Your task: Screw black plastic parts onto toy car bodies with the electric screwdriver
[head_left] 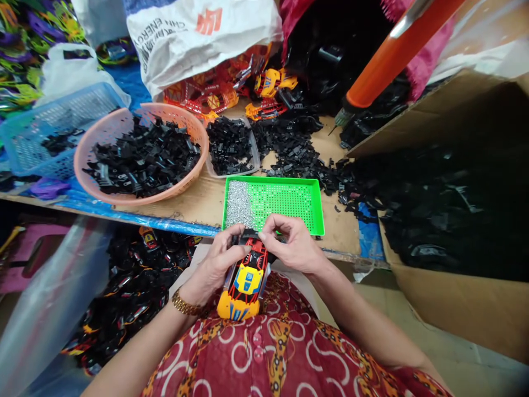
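Note:
A yellow, red and blue toy car body [244, 284] rests in my lap, nose toward me. My left hand [218, 263] grips its left side, fingers curled round it. My right hand [291, 245] pinches a small black plastic part [250, 235] against the car's far end. Just beyond my hands a green perforated tray [289, 201] lies on the table edge, with a heap of small silver screws [238, 204] at its left end.
A pink basket [108, 131] of black parts, a blue basket [25, 135], a clear tray [254, 157] and loose black parts [297, 149] cover the table. A cardboard box [454, 309] of black pieces stands right. Finished cars in a bag [128, 292] lie lower left. An orange tool [397, 49] hangs above.

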`<act>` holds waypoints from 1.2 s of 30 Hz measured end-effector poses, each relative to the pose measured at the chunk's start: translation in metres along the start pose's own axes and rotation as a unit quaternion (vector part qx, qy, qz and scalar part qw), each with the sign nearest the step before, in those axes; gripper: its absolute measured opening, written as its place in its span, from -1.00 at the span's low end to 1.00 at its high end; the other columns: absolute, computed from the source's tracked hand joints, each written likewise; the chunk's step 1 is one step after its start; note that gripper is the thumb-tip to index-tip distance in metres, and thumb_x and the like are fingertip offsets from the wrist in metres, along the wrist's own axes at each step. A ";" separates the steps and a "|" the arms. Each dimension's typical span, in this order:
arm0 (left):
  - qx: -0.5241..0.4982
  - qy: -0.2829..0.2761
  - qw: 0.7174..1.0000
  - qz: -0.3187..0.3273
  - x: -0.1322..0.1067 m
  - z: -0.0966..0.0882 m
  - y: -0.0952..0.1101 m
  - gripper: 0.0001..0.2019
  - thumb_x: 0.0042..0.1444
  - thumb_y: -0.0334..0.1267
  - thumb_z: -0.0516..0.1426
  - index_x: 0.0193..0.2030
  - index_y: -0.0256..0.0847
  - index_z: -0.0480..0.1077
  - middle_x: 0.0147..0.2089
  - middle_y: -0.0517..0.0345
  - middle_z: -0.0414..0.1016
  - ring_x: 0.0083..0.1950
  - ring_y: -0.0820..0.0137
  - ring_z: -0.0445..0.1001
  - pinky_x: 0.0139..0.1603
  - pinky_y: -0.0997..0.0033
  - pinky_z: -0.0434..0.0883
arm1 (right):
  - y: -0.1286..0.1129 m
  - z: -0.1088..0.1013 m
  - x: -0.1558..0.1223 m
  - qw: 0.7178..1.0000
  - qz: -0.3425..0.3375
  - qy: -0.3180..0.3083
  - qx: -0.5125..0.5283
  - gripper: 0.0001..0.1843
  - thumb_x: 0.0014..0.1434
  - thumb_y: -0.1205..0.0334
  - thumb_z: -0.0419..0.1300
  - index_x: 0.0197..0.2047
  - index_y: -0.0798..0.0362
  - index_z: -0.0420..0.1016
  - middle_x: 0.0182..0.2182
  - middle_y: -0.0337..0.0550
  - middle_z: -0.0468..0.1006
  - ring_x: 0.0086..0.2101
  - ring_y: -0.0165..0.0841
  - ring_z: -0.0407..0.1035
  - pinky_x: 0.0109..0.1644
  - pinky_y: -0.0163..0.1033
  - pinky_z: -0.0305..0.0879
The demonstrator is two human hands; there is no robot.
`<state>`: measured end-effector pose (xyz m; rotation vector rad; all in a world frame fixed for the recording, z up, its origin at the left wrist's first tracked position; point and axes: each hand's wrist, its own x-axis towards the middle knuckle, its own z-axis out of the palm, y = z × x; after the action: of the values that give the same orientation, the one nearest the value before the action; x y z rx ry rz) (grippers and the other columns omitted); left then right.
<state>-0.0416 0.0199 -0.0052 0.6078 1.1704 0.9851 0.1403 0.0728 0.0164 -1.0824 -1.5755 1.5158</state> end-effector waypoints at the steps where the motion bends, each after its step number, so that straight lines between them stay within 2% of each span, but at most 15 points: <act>1: 0.005 0.000 1.000 0.005 0.000 -0.001 -0.001 -0.68 -0.05 -0.24 0.35 -0.11 -0.15 0.52 -0.20 0.14 0.53 -0.26 0.36 0.48 -0.28 0.40 0.43 | -0.001 0.000 0.000 1.000 -0.002 0.003 -0.010 -0.78 0.11 0.18 0.26 -0.49 0.04 0.37 -0.57 -0.33 0.34 -0.50 -0.48 0.14 -0.40 -0.28 0.10; 6: 0.003 0.010 1.000 -0.011 -0.001 0.000 -0.005 -0.67 -0.03 -0.23 0.35 -0.09 -0.17 0.53 -0.19 0.13 0.54 -0.25 0.36 0.50 -0.30 0.42 0.43 | -0.003 0.001 -0.003 0.997 -0.039 0.008 -0.064 -0.80 0.11 0.22 0.21 -0.50 0.01 0.30 -0.58 -0.35 0.28 -0.51 -0.48 0.11 -0.42 -0.28 0.07; 10: -0.028 0.064 0.997 -0.047 -0.004 0.005 -0.003 -0.55 -0.13 -0.18 0.41 -0.05 -0.18 0.53 -0.06 0.11 0.54 -0.13 0.34 0.52 -0.18 0.41 0.47 | -0.001 0.000 -0.006 0.987 -0.094 0.021 -0.126 -0.79 0.11 0.27 0.21 -0.50 0.01 0.27 -0.56 -0.33 0.30 -0.48 -0.45 0.17 -0.39 -0.28 0.11; 13: -0.028 0.080 0.994 -0.065 -0.005 0.008 -0.002 -0.49 -0.17 -0.15 0.44 -0.02 -0.15 0.53 -0.04 0.13 0.54 -0.09 0.33 0.52 -0.14 0.40 0.48 | -0.002 -0.003 -0.005 0.982 -0.124 0.008 -0.139 -0.79 0.10 0.31 0.20 -0.50 0.00 0.25 -0.56 -0.32 0.30 -0.47 -0.44 0.18 -0.40 -0.28 0.11; 15: -0.011 0.069 0.996 -0.056 -0.005 0.007 -0.002 -0.51 -0.14 -0.13 0.44 -0.02 -0.13 0.52 -0.03 0.13 0.55 -0.08 0.32 0.53 -0.14 0.39 0.49 | -0.003 -0.006 -0.003 0.980 -0.140 -0.006 -0.144 -0.80 0.08 0.32 0.19 -0.50 0.00 0.24 -0.56 -0.33 0.29 -0.47 -0.44 0.17 -0.40 -0.29 0.10; 20: 0.049 0.011 0.998 0.026 -0.003 0.003 -0.006 -0.63 0.02 -0.14 0.37 -0.03 -0.14 0.51 -0.14 0.12 0.56 -0.18 0.33 0.53 -0.23 0.39 0.46 | -0.003 -0.011 0.001 0.978 -0.150 -0.042 -0.137 -0.78 0.10 0.30 0.18 -0.51 0.00 0.22 -0.56 -0.34 0.28 -0.48 -0.44 0.15 -0.41 -0.30 0.09; 26: 0.075 -0.034 0.997 0.009 -0.004 0.006 0.001 -0.71 0.03 -0.12 0.38 -0.15 -0.18 0.51 -0.30 0.18 0.48 -0.30 0.37 0.43 -0.33 0.43 0.39 | 0.003 -0.010 -0.004 0.976 -0.163 -0.016 -0.146 -0.78 0.11 0.32 0.20 -0.50 0.00 0.23 -0.54 -0.33 0.27 -0.46 -0.44 0.18 -0.39 -0.29 0.10; 32: 0.085 -0.070 0.993 0.037 -0.003 0.010 0.007 -0.75 0.02 -0.12 0.36 -0.33 -0.19 0.44 -0.40 0.24 0.35 -0.40 0.44 0.28 -0.42 0.48 0.27 | 0.007 -0.007 -0.009 0.981 -0.160 0.011 -0.113 -0.78 0.11 0.32 0.22 -0.50 0.00 0.25 -0.54 -0.32 0.30 -0.45 -0.43 0.19 -0.37 -0.28 0.12; 36: 0.087 -0.060 0.994 0.032 -0.004 0.011 0.009 -0.76 0.02 -0.11 0.34 -0.31 -0.19 0.45 -0.39 0.23 0.35 -0.38 0.43 0.26 -0.42 0.49 0.27 | 0.007 -0.009 -0.008 0.990 -0.119 -0.019 -0.074 -0.82 0.12 0.28 0.22 -0.47 0.01 0.30 -0.53 -0.33 0.33 -0.48 -0.46 0.20 -0.39 -0.28 0.14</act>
<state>-0.0341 0.0213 0.0076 0.8355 1.1430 0.8936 0.1529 0.0693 0.0107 -0.9100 -1.7973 1.2830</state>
